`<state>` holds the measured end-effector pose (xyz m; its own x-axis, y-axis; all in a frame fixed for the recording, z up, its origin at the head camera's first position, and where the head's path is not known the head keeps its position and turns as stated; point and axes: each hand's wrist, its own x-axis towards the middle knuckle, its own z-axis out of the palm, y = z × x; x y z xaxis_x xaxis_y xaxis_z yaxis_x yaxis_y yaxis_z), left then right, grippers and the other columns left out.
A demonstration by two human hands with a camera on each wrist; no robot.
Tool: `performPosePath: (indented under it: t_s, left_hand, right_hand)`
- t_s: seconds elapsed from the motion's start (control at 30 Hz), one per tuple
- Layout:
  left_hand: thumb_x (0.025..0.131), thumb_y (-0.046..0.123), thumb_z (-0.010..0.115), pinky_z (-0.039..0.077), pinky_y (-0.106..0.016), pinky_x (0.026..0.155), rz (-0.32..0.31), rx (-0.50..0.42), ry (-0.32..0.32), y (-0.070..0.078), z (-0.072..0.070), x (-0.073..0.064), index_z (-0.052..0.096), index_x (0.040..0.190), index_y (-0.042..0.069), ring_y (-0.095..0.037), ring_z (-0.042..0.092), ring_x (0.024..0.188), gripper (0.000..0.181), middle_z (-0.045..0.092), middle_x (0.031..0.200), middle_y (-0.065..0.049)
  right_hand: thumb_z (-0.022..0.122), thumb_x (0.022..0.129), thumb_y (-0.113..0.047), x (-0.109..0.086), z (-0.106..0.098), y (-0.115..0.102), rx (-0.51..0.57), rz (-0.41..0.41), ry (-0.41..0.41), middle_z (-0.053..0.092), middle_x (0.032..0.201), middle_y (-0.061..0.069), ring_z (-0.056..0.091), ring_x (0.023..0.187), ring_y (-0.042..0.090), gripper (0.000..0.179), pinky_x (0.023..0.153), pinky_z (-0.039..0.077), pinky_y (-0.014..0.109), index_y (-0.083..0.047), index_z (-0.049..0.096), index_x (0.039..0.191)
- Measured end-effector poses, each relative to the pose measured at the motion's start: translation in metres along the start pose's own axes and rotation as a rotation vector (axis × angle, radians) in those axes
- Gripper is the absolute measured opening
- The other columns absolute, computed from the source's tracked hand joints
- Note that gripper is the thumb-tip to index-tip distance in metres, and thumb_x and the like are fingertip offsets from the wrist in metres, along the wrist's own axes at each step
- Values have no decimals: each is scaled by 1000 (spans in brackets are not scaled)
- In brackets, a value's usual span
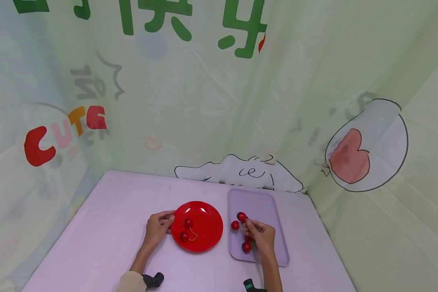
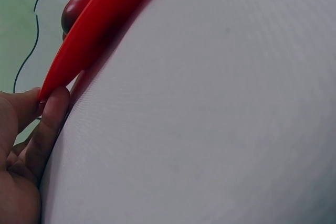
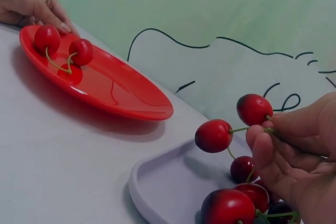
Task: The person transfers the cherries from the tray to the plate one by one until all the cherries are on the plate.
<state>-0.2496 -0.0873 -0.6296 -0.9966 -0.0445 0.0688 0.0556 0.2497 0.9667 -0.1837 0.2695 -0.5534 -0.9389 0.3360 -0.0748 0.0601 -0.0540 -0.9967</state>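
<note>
My left hand (image 1: pixel 156 228) grips the left rim of a red plate (image 1: pixel 209 227), thumb on top and fingers beneath, as the left wrist view also shows. A pair of cherries (image 1: pixel 184 236) joined by a green stem lies on the left part of the plate. Over the lilac tray (image 1: pixel 253 200), my right hand (image 1: pixel 263 237) pinches the stem of another cherry pair (image 3: pixel 213 135) between thumb and fingers. Both held cherries hang above the tray in the right wrist view. More cherries (image 3: pixel 228 207) lie in the tray under that hand, partly hidden by it.
Plate and tray stand side by side on a pale cloth-covered table (image 1: pixel 106 227), with a narrow gap between them. Behind the table hangs a printed curtain (image 1: pixel 190 121), and it also closes off both sides.
</note>
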Motion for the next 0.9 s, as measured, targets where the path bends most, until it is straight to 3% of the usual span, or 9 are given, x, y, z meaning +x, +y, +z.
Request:
performPosePath:
  t_s: [0.37, 0.9]
  left_hand:
    - [105, 12, 73, 62, -17, 65, 2, -2, 1, 0, -1, 0, 76, 134, 5, -10, 72, 74, 30, 78, 115, -18]
    - [106, 12, 73, 62, -17, 66, 5, 2, -5, 0, -1, 0, 76, 134, 4, -8, 73, 77, 30, 78, 116, -19]
  right_hand:
    - [68, 106, -2, -4, -1, -8, 84, -7, -10, 84, 90, 4, 77, 73, 7, 38, 78, 68, 24, 25, 63, 133]
    - [68, 107, -4, -7, 3, -14, 123, 27, 6, 84, 90, 1, 80, 79, 11, 41, 79, 67, 23, 23, 61, 136]
